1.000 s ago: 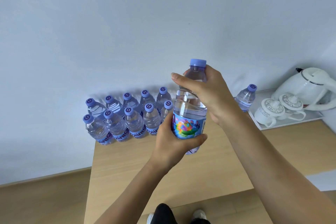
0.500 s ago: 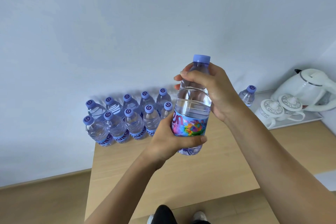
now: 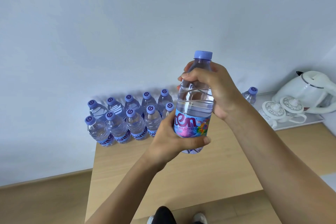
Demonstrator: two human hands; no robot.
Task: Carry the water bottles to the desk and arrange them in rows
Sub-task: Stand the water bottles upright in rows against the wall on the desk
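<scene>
I hold one clear water bottle (image 3: 194, 102) with a lilac cap and a colourful label upright above the wooden desk (image 3: 209, 174). My left hand (image 3: 171, 140) grips it around the label and lower body. My right hand (image 3: 214, 89) grips its shoulder just under the cap. Behind it, several like bottles (image 3: 127, 120) stand in two rows at the desk's far left corner against the wall. One more bottle (image 3: 250, 94) stands alone to the right, partly hidden by my right wrist.
A white tray (image 3: 298, 125) at the desk's far right carries a white kettle (image 3: 309, 89) and two white lidded cups (image 3: 282, 111). The pale wall runs behind the desk. Wooden floor lies to the left, and my feet (image 3: 181, 218) show below the desk's near edge.
The bottle has risen a little and turned in my hands, so more of the label's lettering faces me. My right hand has slid from the cap down to the shoulder.
</scene>
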